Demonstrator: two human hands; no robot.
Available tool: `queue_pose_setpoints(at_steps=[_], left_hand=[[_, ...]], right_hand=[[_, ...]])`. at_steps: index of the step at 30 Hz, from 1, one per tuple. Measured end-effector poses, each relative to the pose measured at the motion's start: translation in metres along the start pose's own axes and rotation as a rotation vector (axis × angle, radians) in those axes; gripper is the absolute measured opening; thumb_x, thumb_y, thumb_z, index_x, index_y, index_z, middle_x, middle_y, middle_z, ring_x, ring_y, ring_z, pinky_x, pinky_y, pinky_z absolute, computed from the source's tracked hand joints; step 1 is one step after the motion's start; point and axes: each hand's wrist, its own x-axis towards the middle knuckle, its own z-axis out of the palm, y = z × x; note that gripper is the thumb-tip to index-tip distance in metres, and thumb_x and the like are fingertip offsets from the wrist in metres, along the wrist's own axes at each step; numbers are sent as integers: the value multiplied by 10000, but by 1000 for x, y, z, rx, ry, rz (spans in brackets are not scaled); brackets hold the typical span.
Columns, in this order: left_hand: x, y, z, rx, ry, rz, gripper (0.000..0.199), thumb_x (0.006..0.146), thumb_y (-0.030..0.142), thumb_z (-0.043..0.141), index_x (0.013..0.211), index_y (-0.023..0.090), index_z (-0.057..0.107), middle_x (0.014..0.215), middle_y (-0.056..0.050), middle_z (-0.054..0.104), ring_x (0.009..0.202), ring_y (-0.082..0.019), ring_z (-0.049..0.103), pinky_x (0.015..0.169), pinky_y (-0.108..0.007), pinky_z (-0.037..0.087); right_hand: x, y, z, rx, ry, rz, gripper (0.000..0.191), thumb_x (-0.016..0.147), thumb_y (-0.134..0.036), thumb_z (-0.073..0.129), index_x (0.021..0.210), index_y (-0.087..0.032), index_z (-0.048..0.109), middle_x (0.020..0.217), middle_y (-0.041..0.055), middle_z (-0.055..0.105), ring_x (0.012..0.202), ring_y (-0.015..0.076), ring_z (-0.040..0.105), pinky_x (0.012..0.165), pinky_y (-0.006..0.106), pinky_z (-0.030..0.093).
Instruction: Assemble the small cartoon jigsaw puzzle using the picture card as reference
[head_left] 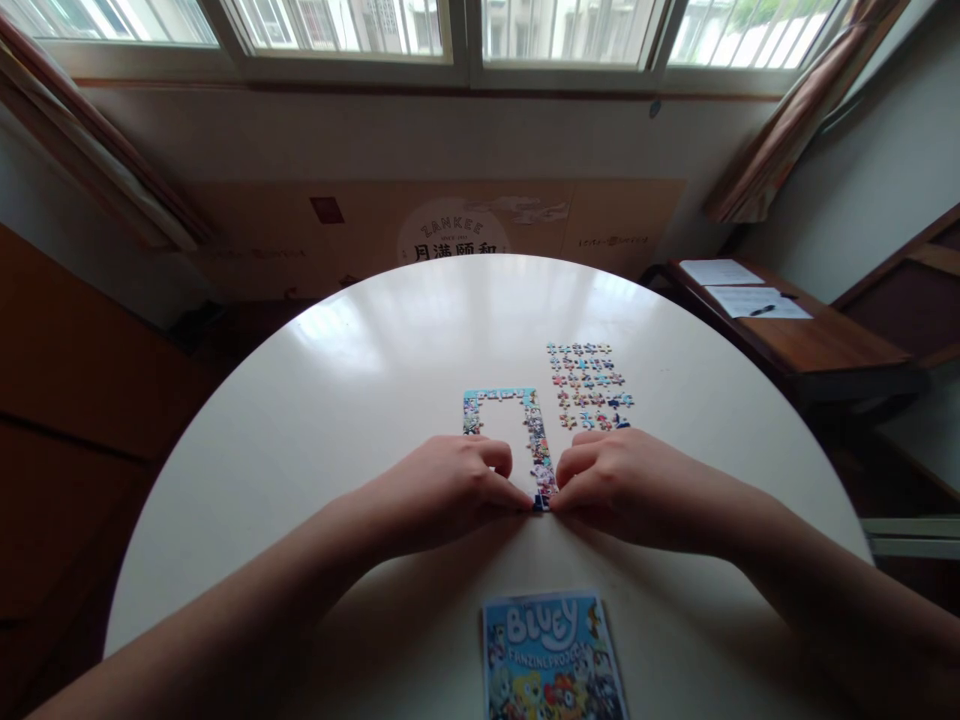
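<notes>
A jigsaw border (pixel 538 445) lies on the white table, joined along its light blue top edge and down its right side, with a hollow middle. Its left side runs down behind my left hand (pixel 474 480). At the lower right corner is a dark blue jigsaw piece (pixel 541 502). My left hand is closed, its thumb and index fingertip against the left of that piece. From the other side, my right hand (pixel 611 472) is also closed, with fingertips at the piece's right edge. Just beyond my right hand, loose jigsaw pieces (pixel 585 380) lie in rows.
A blue picture sheet marked "Bluey" (pixel 553 655) lies near me on the round white table (pixel 337 400). To the right stands a wooden side table (pixel 847 335) with papers (pixel 757 300) and a pen on it. Cardboard (pixel 255 225) leans against the wall under the windows.
</notes>
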Motion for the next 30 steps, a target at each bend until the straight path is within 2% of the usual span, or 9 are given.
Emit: queue_pose_setpoints(at_steps=[8,14,18,21,24,27,30], left_hand=[[1,-1,0,3,-10,8,205,975,323,610,1070,394,777,860,-3,655,679,-125,602,619,-260,407],[3,8,0,58,-3,-9,195,975,302,592,981,350,781,771,-5,616,635,-130,556,567,-263,379],[2,11,0,37,2,-28,195,974,279,579,1002,329,764,804,-7,638,641,-131,561,567,-258,384],[-1,3,-9,-16,79,-84,169,965,280,583,1040,275,734,892,-18,676,705,-139,600,607,-258,412],[-8,-12,-25,-14,133,-204,171,954,319,586,887,204,694,866,-21,671,667,-125,570,597,-255,399],[-14,-28,-36,4,0,-253,256,904,339,637,703,182,620,728,-7,627,556,-103,471,535,-258,316],[-18,-39,-38,-59,-146,-294,358,866,405,677,617,179,555,629,4,586,521,-99,435,514,-258,282]], right_hand=[[1,-1,-1,-28,-4,-3,206,922,-145,605,867,-258,769,849,-6,734,811,150,594,683,287,413],[3,-3,-2,-28,-1,5,214,918,-135,599,847,-258,759,844,-9,732,800,148,591,672,291,408],[3,-4,-2,-19,7,12,210,912,-126,596,845,-254,749,858,-11,737,798,147,594,682,286,411],[2,-6,-2,-19,-5,28,211,917,-130,586,847,-247,747,880,-5,742,810,147,610,690,287,416],[1,-7,-4,-4,-13,37,196,927,-155,584,864,-239,749,898,4,743,820,145,625,696,286,425],[0,-6,-5,6,-11,33,148,930,-202,612,906,-233,755,900,21,743,815,147,635,693,283,427],[0,-4,-4,-12,8,24,135,917,-209,628,939,-235,759,907,27,741,797,148,638,670,279,413]])
